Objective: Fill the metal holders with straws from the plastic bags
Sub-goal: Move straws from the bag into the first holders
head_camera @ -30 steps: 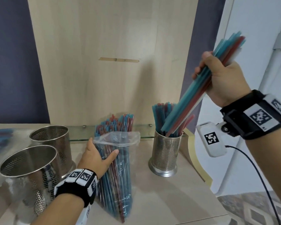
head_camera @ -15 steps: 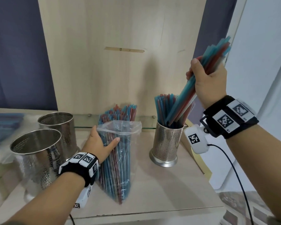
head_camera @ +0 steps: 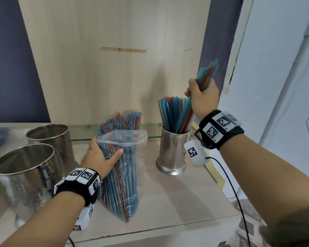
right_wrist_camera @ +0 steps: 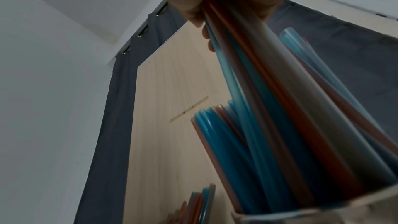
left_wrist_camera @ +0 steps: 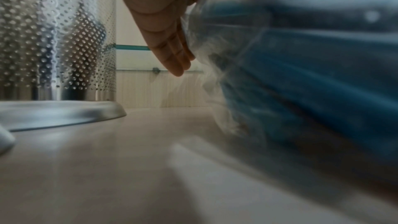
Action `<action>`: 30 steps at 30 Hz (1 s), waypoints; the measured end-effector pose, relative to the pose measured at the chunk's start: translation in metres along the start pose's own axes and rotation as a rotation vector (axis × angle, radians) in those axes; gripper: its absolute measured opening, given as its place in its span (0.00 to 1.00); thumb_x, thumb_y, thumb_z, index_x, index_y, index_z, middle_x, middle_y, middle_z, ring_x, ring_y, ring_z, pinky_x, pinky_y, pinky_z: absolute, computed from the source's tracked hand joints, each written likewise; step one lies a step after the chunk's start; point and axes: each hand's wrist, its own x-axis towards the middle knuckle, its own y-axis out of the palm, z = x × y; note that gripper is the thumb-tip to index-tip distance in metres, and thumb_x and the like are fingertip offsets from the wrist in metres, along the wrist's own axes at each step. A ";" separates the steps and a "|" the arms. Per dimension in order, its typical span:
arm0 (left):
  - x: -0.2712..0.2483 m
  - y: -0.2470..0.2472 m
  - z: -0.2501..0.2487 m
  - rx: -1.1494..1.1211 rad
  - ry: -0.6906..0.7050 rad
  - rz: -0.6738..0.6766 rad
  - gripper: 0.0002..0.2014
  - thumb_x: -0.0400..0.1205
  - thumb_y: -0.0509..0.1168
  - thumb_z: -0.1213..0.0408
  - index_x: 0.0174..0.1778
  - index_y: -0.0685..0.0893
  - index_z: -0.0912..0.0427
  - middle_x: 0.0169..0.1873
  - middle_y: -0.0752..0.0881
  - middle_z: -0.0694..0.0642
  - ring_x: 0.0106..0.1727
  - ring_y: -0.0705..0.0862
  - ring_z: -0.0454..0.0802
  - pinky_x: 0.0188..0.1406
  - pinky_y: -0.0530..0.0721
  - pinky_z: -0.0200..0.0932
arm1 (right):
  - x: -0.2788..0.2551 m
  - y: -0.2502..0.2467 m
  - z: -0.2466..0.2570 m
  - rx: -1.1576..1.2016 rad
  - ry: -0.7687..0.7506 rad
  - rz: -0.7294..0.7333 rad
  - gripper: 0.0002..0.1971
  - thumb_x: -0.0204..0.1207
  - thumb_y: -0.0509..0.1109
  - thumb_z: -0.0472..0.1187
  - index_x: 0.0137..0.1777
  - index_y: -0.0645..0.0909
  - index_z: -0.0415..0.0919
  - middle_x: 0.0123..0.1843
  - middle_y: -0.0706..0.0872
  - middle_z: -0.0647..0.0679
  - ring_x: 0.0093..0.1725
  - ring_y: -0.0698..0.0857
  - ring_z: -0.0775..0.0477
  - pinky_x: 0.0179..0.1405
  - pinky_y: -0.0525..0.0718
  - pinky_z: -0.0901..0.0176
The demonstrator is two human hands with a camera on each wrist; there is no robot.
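My right hand (head_camera: 202, 98) grips a bundle of blue and red straws (head_camera: 206, 75) whose lower ends stand inside the small perforated metal holder (head_camera: 173, 152), beside straws that fill it. In the right wrist view the gripped straws (right_wrist_camera: 280, 108) run down into the holder's rim (right_wrist_camera: 323, 210). My left hand (head_camera: 100, 157) holds the clear plastic bag of straws (head_camera: 121, 175) upright on the shelf, thumb across its front. In the left wrist view the fingers (left_wrist_camera: 170, 47) lie along the bag (left_wrist_camera: 301, 74).
Two larger perforated metal holders (head_camera: 21, 157) (head_camera: 48, 131) stand at the left; one holder's wall and base (left_wrist_camera: 56, 40) are close to my left hand. A wooden back panel (head_camera: 114, 59) rises behind the shelf (head_camera: 177, 202), whose front edge is near me. A cable (head_camera: 235, 193) hangs at the right.
My right hand has come down and leftward with the straw bundle, sinking its lower ends deeper into the small holder. The left hand has kept its hold on the bag.
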 end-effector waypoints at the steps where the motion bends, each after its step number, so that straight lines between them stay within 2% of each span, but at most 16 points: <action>1: 0.000 0.000 0.000 0.004 -0.001 0.001 0.57 0.70 0.68 0.32 0.84 0.48 0.60 0.79 0.70 0.65 0.72 0.77 0.66 0.69 0.78 0.59 | 0.002 0.000 -0.002 -0.047 0.002 0.005 0.04 0.83 0.68 0.44 0.47 0.77 0.46 0.38 0.86 0.49 0.35 0.86 0.57 0.41 0.85 0.63; 3: 0.000 0.000 0.000 0.013 -0.003 0.003 0.57 0.70 0.68 0.32 0.84 0.48 0.60 0.78 0.71 0.65 0.71 0.78 0.66 0.69 0.79 0.60 | 0.006 0.002 -0.008 -0.145 0.025 0.038 0.10 0.81 0.68 0.48 0.50 0.80 0.42 0.42 0.87 0.48 0.42 0.86 0.51 0.47 0.85 0.55; 6: 0.000 0.001 0.000 0.009 -0.004 0.000 0.57 0.70 0.68 0.32 0.84 0.48 0.60 0.78 0.71 0.66 0.71 0.78 0.66 0.68 0.79 0.61 | 0.011 0.006 -0.013 -0.359 0.110 0.049 0.17 0.77 0.67 0.58 0.51 0.83 0.44 0.50 0.87 0.42 0.52 0.85 0.38 0.56 0.84 0.44; 10: -0.002 0.000 -0.002 0.002 -0.001 -0.003 0.57 0.71 0.69 0.33 0.85 0.47 0.62 0.78 0.71 0.66 0.71 0.78 0.67 0.69 0.79 0.61 | 0.006 0.009 -0.015 -0.558 0.195 0.095 0.21 0.77 0.66 0.61 0.58 0.83 0.45 0.54 0.80 0.46 0.64 0.78 0.35 0.68 0.77 0.38; 12: -0.003 0.000 -0.001 -0.001 0.002 -0.004 0.57 0.71 0.69 0.33 0.85 0.47 0.62 0.78 0.71 0.67 0.71 0.78 0.67 0.69 0.79 0.60 | 0.001 0.010 -0.020 -0.634 0.188 0.107 0.22 0.77 0.66 0.61 0.59 0.83 0.45 0.67 0.79 0.46 0.71 0.73 0.35 0.74 0.70 0.36; 13: -0.003 0.000 -0.001 0.000 0.003 -0.004 0.57 0.71 0.68 0.33 0.84 0.47 0.62 0.78 0.71 0.67 0.71 0.78 0.67 0.68 0.79 0.60 | -0.002 0.010 -0.021 -0.663 0.177 0.104 0.22 0.78 0.66 0.61 0.61 0.83 0.45 0.76 0.75 0.47 0.75 0.69 0.35 0.77 0.65 0.36; 15: -0.002 0.000 -0.001 0.000 0.006 -0.008 0.57 0.71 0.68 0.33 0.84 0.47 0.62 0.77 0.71 0.67 0.71 0.78 0.67 0.68 0.79 0.60 | -0.007 0.010 -0.024 -0.685 0.152 0.073 0.23 0.79 0.67 0.59 0.65 0.83 0.43 0.83 0.66 0.47 0.80 0.63 0.35 0.81 0.57 0.36; 17: -0.002 0.000 -0.001 -0.007 0.008 -0.008 0.57 0.71 0.69 0.33 0.84 0.47 0.62 0.78 0.71 0.67 0.71 0.78 0.67 0.69 0.79 0.60 | -0.011 0.012 -0.028 -0.684 0.109 0.032 0.21 0.79 0.69 0.58 0.62 0.84 0.42 0.85 0.63 0.48 0.82 0.61 0.35 0.81 0.53 0.36; 21: -0.002 0.000 -0.002 -0.014 0.015 -0.010 0.56 0.71 0.69 0.34 0.84 0.48 0.63 0.78 0.71 0.67 0.71 0.78 0.66 0.69 0.79 0.58 | -0.018 0.019 -0.043 -0.686 0.020 -0.078 0.19 0.71 0.74 0.59 0.53 0.88 0.47 0.87 0.57 0.51 0.81 0.60 0.36 0.78 0.53 0.37; 23: -0.003 0.000 -0.002 -0.017 0.018 -0.013 0.56 0.71 0.69 0.34 0.84 0.48 0.63 0.78 0.71 0.67 0.71 0.78 0.66 0.68 0.79 0.58 | -0.020 0.021 -0.047 -0.697 -0.024 -0.095 0.23 0.69 0.75 0.60 0.59 0.85 0.48 0.88 0.55 0.48 0.81 0.59 0.34 0.77 0.55 0.36; 26: -0.002 0.000 -0.001 -0.021 0.020 -0.013 0.57 0.71 0.69 0.34 0.84 0.48 0.63 0.78 0.70 0.67 0.72 0.77 0.66 0.69 0.78 0.58 | -0.018 0.018 -0.042 -0.638 -0.084 -0.101 0.35 0.67 0.77 0.58 0.74 0.73 0.53 0.88 0.55 0.47 0.82 0.59 0.36 0.78 0.57 0.34; 28: -0.002 0.000 -0.001 -0.023 0.019 -0.010 0.56 0.71 0.69 0.34 0.84 0.48 0.63 0.78 0.71 0.66 0.72 0.77 0.66 0.69 0.78 0.59 | -0.011 0.014 -0.036 -0.601 -0.182 -0.052 0.43 0.67 0.79 0.56 0.81 0.65 0.52 0.87 0.56 0.46 0.83 0.60 0.39 0.78 0.59 0.34; 30: -0.001 0.001 0.000 -0.015 0.017 -0.008 0.56 0.71 0.69 0.34 0.84 0.48 0.63 0.78 0.71 0.66 0.71 0.78 0.66 0.69 0.79 0.59 | -0.004 0.008 -0.031 -0.620 -0.334 0.068 0.44 0.69 0.78 0.53 0.83 0.62 0.49 0.86 0.60 0.45 0.83 0.63 0.42 0.78 0.61 0.38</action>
